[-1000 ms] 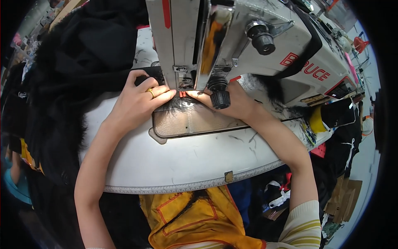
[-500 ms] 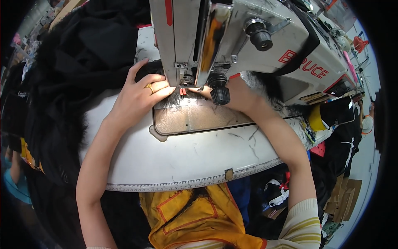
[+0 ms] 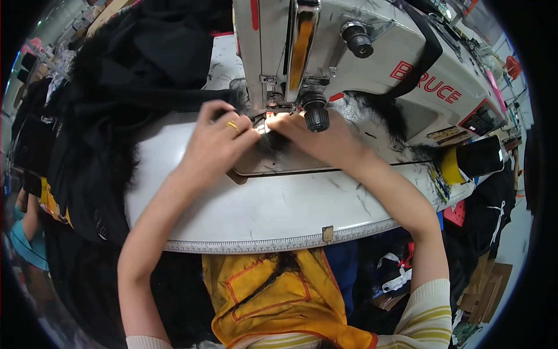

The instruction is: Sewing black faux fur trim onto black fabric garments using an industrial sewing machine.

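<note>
A white sewing machine (image 3: 372, 81) stands over a pale bed, its needle area brightly lit. Just left of the presser foot (image 3: 271, 116), my left hand (image 3: 218, 142), with a ring on one finger, has its fingers drawn together at the black furry cloth (image 3: 274, 143). My right hand (image 3: 322, 139) reaches in from the other side. Its fingertips press together at the lit spot by the foot, partly hidden behind a black knob (image 3: 316, 111). Dark fur shows between and below the two hands. From there black cloth (image 3: 168, 104) runs off to the left.
Along the white table's front edge runs a measuring tape (image 3: 279, 246). A yellow holder with a dark phone-like device (image 3: 479, 157) stands at the right. Fur scraps (image 3: 395, 119) lie under the machine arm. A yellow apron (image 3: 267, 296) covers my lap. Another person's arm (image 3: 32, 218) shows far left.
Both hands have drawn closer together and a little nearer to me at the presser foot. More dark fur now shows between them. The whole view has shifted slightly.
</note>
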Demonstrator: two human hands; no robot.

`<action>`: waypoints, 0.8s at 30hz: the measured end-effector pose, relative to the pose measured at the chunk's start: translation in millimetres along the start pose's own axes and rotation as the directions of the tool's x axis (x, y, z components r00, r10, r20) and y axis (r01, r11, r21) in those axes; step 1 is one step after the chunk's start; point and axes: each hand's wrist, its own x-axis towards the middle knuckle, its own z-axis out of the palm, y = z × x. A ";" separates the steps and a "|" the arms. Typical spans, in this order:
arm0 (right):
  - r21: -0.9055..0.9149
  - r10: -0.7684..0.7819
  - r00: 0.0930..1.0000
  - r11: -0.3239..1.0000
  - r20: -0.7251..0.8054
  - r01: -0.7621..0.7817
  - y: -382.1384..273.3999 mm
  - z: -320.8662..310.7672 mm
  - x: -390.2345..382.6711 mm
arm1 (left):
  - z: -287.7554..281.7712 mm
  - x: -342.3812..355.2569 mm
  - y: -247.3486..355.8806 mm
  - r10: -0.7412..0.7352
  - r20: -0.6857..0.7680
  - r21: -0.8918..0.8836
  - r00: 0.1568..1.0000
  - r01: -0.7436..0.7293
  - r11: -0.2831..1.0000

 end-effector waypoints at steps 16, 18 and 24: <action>0.088 0.007 0.990 0.996 0.144 -0.020 25.5 8.0 -6.2 | 11.1 5.7 -33.0 0.204 -0.062 0.122 0.977 -0.195 0.973; 0.209 0.142 0.980 0.963 0.137 -0.169 25.3 16.8 -7.9 | 12.6 6.3 -31.6 0.193 -0.086 0.124 0.977 -0.182 0.976; 0.208 0.145 0.988 0.966 0.057 -0.154 29.2 22.6 -13.0 | 17.4 7.8 -27.3 0.157 -0.124 0.148 0.980 -0.138 0.979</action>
